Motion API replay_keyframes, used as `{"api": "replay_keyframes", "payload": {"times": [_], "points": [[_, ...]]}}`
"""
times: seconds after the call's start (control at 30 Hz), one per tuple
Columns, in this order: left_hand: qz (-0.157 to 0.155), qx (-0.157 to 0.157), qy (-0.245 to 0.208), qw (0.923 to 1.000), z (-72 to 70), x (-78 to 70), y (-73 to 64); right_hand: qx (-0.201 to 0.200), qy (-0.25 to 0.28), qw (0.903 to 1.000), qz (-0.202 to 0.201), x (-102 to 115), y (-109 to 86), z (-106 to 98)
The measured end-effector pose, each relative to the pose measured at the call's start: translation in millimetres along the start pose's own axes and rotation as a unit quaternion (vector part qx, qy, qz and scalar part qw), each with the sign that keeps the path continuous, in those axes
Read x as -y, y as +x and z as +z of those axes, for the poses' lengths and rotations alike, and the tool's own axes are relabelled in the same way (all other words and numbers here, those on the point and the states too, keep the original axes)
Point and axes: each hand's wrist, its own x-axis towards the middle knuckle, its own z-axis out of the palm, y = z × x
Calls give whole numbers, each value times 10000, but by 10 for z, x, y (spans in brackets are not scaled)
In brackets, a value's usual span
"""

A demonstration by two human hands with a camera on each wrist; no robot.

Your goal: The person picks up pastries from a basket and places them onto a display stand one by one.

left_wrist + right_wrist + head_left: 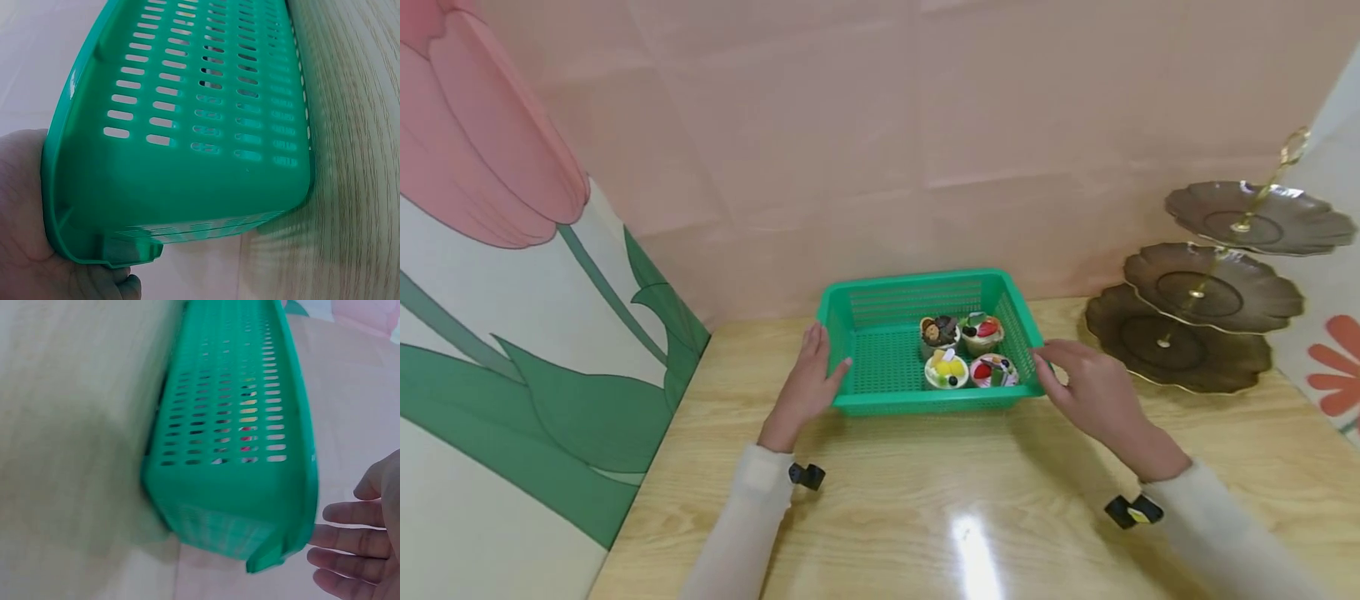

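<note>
A green plastic basket [880, 404] with slotted walls sits on the wooden table. Inside, on its right side, are several decorated cupcakes [947, 370], with toppings that look like fruit, a cookie and cream. My left hand [805, 375] grips the basket's left end: the thumb lies over the rim, and the fingers are on the outside, under the lip in the left wrist view. At the right front corner is my right hand [1093, 387]. In the right wrist view its fingers [356, 540] are spread and fairly straight, with a fingertip at the rim.
A three-tier brown scalloped stand [1213, 287] with a gold handle is on the right of the table. A pink backdrop [850, 125] hangs behind the basket. Left of the table, a panel shows a large painted tulip [497, 133].
</note>
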Motion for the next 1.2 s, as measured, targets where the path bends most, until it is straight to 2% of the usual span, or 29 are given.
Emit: {"api": "replay_keyframes", "payload": {"times": [0.2, 0.33, 0.43, 0.67, 0.97, 1.2], "points": [[50, -84, 2, 10000, -1, 12, -6, 938, 183, 9954, 112, 73, 289, -49], [3, -29, 28, 10000, -2, 5, 5, 1773, 99, 9838, 228, 79, 431, -35], [-38, 9, 60, 10000, -3, 3, 9, 2233, 79, 9747, 101, 48, 515, 13], [0, -58, 28, 10000, -2, 5, 17, 2830, 312, 9579, -375, -71, 628, 147], [-15, -32, -2, 10000, -18, 6, 11, 3292, 589, 9416, -408, -139, 710, 267], [45, -72, -2, 10000, -5, 21, 28, 3826, 784, 9202, -263, -162, 724, 359]]}}
